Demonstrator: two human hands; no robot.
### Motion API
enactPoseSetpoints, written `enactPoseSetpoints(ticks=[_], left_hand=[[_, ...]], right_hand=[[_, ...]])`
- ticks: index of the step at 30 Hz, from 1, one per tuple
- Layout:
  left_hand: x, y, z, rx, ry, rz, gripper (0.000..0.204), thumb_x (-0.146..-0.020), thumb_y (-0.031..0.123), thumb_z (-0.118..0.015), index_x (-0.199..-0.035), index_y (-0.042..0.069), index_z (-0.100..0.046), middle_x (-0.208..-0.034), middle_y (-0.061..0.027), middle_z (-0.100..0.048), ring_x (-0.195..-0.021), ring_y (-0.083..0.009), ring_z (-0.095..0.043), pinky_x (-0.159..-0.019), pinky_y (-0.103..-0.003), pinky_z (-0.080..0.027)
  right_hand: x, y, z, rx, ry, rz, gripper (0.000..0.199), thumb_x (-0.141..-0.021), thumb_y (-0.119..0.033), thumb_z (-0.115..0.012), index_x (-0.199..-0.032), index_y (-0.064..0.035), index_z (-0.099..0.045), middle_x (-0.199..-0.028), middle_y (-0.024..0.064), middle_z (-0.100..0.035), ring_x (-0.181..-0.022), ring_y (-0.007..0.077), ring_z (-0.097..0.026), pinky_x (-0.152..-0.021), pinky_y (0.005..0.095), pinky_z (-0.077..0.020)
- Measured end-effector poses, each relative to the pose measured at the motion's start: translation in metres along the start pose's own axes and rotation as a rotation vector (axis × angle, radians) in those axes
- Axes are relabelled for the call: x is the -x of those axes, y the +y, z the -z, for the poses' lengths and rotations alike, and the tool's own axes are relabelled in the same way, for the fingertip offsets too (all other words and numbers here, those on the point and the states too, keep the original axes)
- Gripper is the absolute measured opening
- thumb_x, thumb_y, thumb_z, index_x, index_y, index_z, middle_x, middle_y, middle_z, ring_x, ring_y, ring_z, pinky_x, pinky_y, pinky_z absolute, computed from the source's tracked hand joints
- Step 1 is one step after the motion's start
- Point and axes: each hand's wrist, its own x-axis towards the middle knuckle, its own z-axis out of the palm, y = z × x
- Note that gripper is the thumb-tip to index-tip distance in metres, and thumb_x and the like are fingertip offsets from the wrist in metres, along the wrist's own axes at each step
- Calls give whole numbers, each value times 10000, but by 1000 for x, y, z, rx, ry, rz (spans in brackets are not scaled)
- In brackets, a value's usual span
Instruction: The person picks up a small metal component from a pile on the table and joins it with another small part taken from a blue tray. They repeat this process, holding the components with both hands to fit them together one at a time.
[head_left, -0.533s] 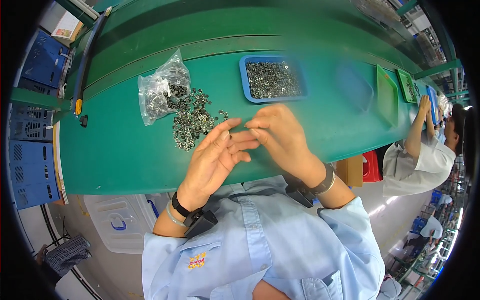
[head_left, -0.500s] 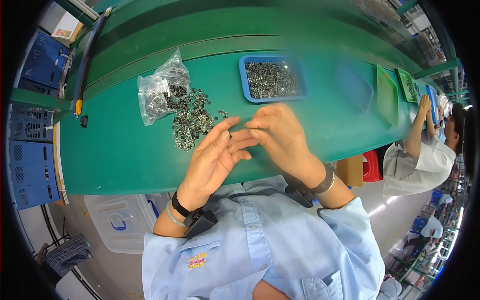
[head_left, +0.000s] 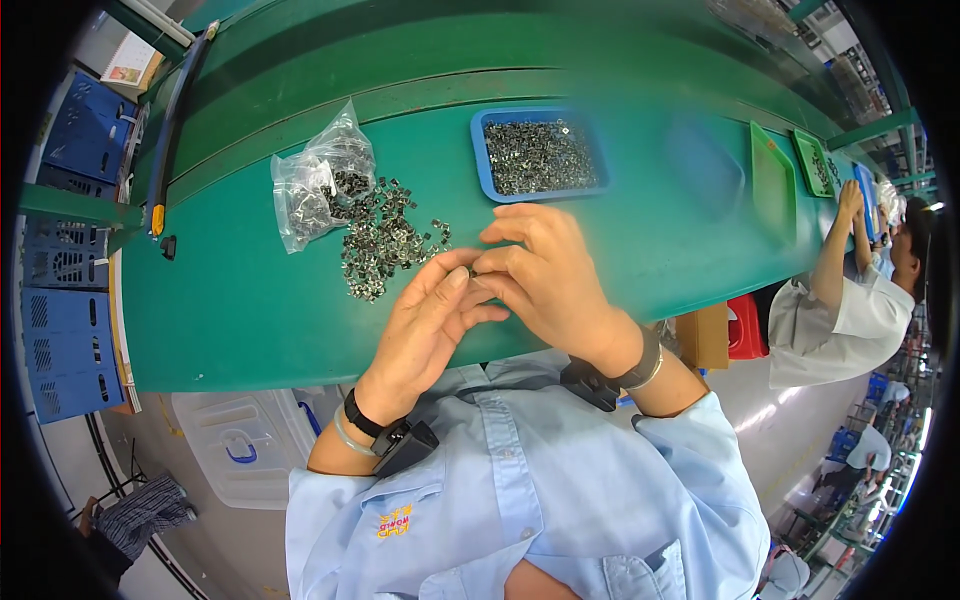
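Over the near part of the green bench, my two hands meet at their fingertips. My left hand (head_left: 425,325) is closed, with a small dark metal part (head_left: 472,272) between thumb and fingers, mostly hidden. The thumb and index finger of my right hand (head_left: 550,275) pinch at the same part from the other side. Just beyond my left hand lies a loose pile of small shiny metal parts (head_left: 380,245). It spreads from the mouth of a clear plastic bag (head_left: 318,190) with more parts inside. Beyond my right hand, a blue tray (head_left: 485,180) is filled with similar small parts.
Green trays (head_left: 772,185) stand farther along the bench (head_left: 230,330) on the right, where a person in a light shirt (head_left: 835,325) works. At the left are blue crates (head_left: 65,350). A lidded clear plastic box (head_left: 240,455) sits below the bench edge.
My right hand has moved slightly left, and its fingertips have closed in on the small part at my left fingertips. The pile, bag and tray remain in place on the bench.
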Motion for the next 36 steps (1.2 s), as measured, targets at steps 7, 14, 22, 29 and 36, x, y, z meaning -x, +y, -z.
enactPoseSetpoints(ticks=[7, 14, 22, 29, 36], left_hand=[[0, 5, 7, -301, 39, -7, 223, -969, 206, -508, -1064, 7, -535, -967, -98, -640, -867, -174, -628, -695, -291, -512], [1, 7, 7, -156, 35, 13, 217, -960, 199, -525, -1038, -1, -561, -929, -109, -646, -789, -155, -620, -665, -274, -507], [1, 7, 5, -298, 52, -39, 185, -955, 186, -523, -1021, 15, -549, -898, -114, -646, -741, -171, -625, -627, -294, -509], [5, 10, -2, -182, 63, 17, 156, -943, 182, -548, -994, 34, -543, -852, -96, -633, -695, -163, -597, -610, -284, -487], [5, 5, -2, -64, 38, 41, 137, -934, 186, -566, -971, 59, -533, -795, -73, -610, -652, -155, -569, -583, -285, -454]], right_hand=[[-4, 0, 4, 6, -49, 42, 204, -685, -116, -751, -846, -95, -627, -989, 42, -578, -1040, 272, -542, -853, 399, -421], [3, 2, -4, -178, -30, -65, 209, -695, -75, -744, -864, -85, -621, -920, 45, -592, -942, 265, -561, -788, 363, -450], [6, 2, -4, -177, 44, -61, 155, -724, -102, -715, -855, -84, -634, -863, 25, -568, -812, 232, -549, -719, 345, -431], [9, 1, -5, -171, 78, 5, 194, -705, -44, -728, -864, -88, -626, -868, 40, -599, -792, 244, -564, -674, 344, -449], [12, -4, -4, -216, 102, -17, 185, -709, -45, -720, -872, -66, -635, -830, 46, -574, -735, 230, -558, -635, 335, -462]])
